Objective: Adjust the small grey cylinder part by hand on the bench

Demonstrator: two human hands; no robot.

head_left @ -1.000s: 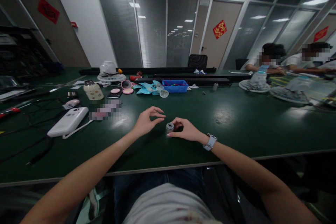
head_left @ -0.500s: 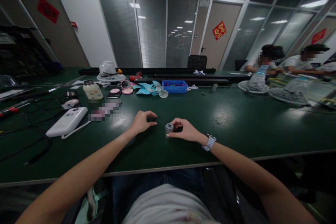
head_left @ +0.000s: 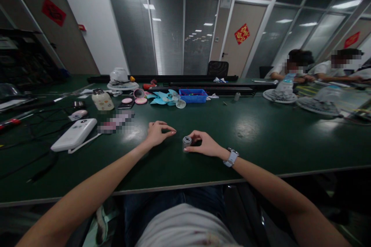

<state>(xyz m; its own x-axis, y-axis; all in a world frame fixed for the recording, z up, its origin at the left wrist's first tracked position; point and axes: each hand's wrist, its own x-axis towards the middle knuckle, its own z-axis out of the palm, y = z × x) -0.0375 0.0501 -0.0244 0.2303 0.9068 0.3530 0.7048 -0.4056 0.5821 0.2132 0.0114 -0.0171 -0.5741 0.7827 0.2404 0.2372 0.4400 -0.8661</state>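
A small grey cylinder (head_left: 187,144) with dark marks on its flat top stands upright on the green table. My right hand (head_left: 204,143) grips it from the right, thumb in front and fingers behind. Just to the left of the cylinder, apart from it, my left hand (head_left: 158,134) hovers low over the table. Its thumb and index fingertips are brought together in a pinch; whether something tiny is between them is too small to tell.
Further back are a blue bin (head_left: 193,96) of small parts, light-blue fan blades (head_left: 162,97) and another small cylinder (head_left: 237,96). On the left lie a white power bank (head_left: 74,135), a cream bottle (head_left: 102,100) and cables. People sit near fan parts (head_left: 279,94) at right.
My left thumb and index finger have closed from a wide curve into a pinch, and the fingertips have shifted slightly right. The right hand and the cylinder are still.
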